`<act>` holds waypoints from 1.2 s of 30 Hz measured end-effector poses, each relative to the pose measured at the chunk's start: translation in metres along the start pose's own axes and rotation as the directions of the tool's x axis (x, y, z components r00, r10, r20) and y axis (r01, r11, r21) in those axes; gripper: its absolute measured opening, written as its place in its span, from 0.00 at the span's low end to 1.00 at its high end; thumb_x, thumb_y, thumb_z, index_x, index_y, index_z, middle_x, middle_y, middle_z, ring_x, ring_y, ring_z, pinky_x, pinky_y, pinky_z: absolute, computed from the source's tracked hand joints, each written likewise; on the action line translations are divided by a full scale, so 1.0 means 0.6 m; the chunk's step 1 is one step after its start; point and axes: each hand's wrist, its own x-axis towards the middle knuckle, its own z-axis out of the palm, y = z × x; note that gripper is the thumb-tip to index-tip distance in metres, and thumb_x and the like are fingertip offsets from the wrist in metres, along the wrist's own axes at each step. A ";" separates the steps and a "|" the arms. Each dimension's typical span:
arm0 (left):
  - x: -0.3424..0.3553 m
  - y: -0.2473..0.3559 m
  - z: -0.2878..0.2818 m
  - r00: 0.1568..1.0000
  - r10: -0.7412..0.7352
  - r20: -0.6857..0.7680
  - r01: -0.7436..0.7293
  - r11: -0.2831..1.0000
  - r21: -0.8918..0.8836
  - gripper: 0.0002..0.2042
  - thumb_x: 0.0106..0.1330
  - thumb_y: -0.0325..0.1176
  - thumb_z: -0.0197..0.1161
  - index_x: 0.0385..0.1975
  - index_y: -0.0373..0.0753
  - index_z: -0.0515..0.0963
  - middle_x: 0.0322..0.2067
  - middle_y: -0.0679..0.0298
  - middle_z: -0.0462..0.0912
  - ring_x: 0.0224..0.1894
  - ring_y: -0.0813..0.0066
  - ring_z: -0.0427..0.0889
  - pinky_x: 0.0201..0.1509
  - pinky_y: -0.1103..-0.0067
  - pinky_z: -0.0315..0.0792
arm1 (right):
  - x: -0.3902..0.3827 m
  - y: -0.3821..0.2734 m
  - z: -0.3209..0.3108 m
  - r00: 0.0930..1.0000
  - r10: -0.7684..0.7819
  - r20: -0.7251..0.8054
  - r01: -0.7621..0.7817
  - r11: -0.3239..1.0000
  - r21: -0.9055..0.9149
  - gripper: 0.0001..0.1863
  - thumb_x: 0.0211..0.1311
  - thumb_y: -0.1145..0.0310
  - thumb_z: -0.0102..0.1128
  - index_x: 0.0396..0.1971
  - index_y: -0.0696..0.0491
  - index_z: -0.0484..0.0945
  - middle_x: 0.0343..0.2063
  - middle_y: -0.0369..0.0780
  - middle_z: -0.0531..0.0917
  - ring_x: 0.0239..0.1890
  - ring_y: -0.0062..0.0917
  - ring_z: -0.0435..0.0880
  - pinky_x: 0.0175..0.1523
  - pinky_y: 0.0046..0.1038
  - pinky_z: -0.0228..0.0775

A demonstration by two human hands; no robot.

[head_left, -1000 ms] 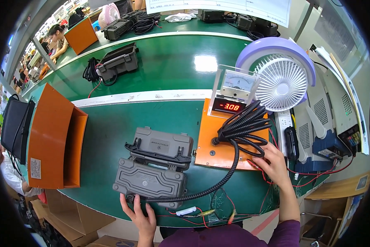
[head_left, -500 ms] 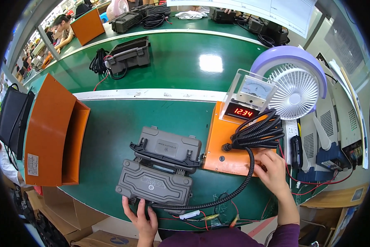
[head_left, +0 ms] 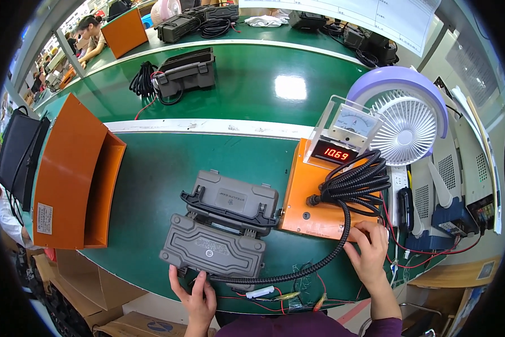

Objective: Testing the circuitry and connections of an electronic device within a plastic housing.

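A grey plastic case (head_left: 213, 251) lies opened out, outer faces up, with its latched half (head_left: 230, 196) on the far side. My left hand (head_left: 195, 300) is at its near left edge, fingers apart, fingertips touching the rim. A black corrugated cable (head_left: 320, 264) runs from the case's near edge to an orange test box (head_left: 297, 210), where its coil (head_left: 356, 182) rests on top. Against the box's near right edge is my right hand (head_left: 370, 253), fingers bent and apart; the fingertips are partly hidden. A red digital display (head_left: 335, 151) is lit below an analog meter (head_left: 353, 121).
A white and purple fan (head_left: 404, 136) stands behind the box, with power supplies (head_left: 446, 180) to the right. Clip leads (head_left: 289, 296) lie along the near edge. An orange open-fronted box (head_left: 67, 185) stands left. Another grey case (head_left: 188, 73) sits on the far bench.
My right hand has moved slightly down and right along the orange box's near edge, its fingers spreading. The display's red digits have changed to a lower reading. My left hand stays at the case.
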 end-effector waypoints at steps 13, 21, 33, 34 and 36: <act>0.000 -0.002 0.002 1.000 0.020 -0.023 -0.020 1.000 -0.011 0.21 0.47 0.17 0.59 0.43 0.43 0.79 0.62 0.39 0.51 0.63 0.40 0.55 0.65 0.58 0.52 | 0.020 -0.008 -0.012 0.992 0.021 0.125 -0.025 0.999 0.032 0.20 0.43 0.70 0.67 0.41 0.51 0.77 0.34 0.39 0.71 0.34 0.31 0.70 0.39 0.32 0.62; 0.000 -0.002 -0.007 0.998 0.048 -0.047 -0.048 0.999 0.004 0.21 0.46 0.19 0.59 0.43 0.45 0.80 0.61 0.41 0.54 0.62 0.40 0.57 0.64 0.57 0.53 | 0.065 -0.046 -0.099 0.991 -0.136 -0.002 0.134 0.975 0.180 0.14 0.42 0.75 0.67 0.33 0.52 0.79 0.33 0.39 0.78 0.32 0.31 0.77 0.37 0.28 0.68; 0.024 -0.001 0.002 0.990 0.126 -0.063 -0.129 0.991 -0.047 0.25 0.43 0.22 0.60 0.46 0.49 0.79 0.50 0.53 0.65 0.55 0.53 0.66 0.62 0.57 0.55 | 0.293 -0.091 0.004 0.520 -0.035 0.854 0.677 0.625 -0.387 0.16 0.44 0.58 0.67 0.31 0.52 0.81 0.35 0.43 0.79 0.35 0.35 0.81 0.40 0.33 0.72; 0.024 -0.003 0.003 0.990 0.133 -0.051 -0.137 0.988 -0.075 0.26 0.43 0.22 0.60 0.47 0.50 0.79 0.49 0.55 0.66 0.54 0.55 0.67 0.62 0.57 0.55 | 0.294 -0.086 0.010 0.479 0.057 0.876 0.704 0.571 -0.422 0.15 0.43 0.57 0.67 0.30 0.51 0.82 0.33 0.42 0.80 0.34 0.35 0.81 0.39 0.33 0.73; 0.022 -0.009 0.002 0.990 0.119 -0.071 -0.125 0.989 -0.081 0.26 0.43 0.22 0.60 0.47 0.51 0.78 0.47 0.56 0.67 0.53 0.57 0.68 0.61 0.58 0.55 | 0.294 -0.080 0.012 0.481 -0.006 0.877 0.743 0.534 -0.404 0.13 0.44 0.59 0.66 0.31 0.49 0.82 0.32 0.42 0.80 0.34 0.34 0.81 0.39 0.32 0.73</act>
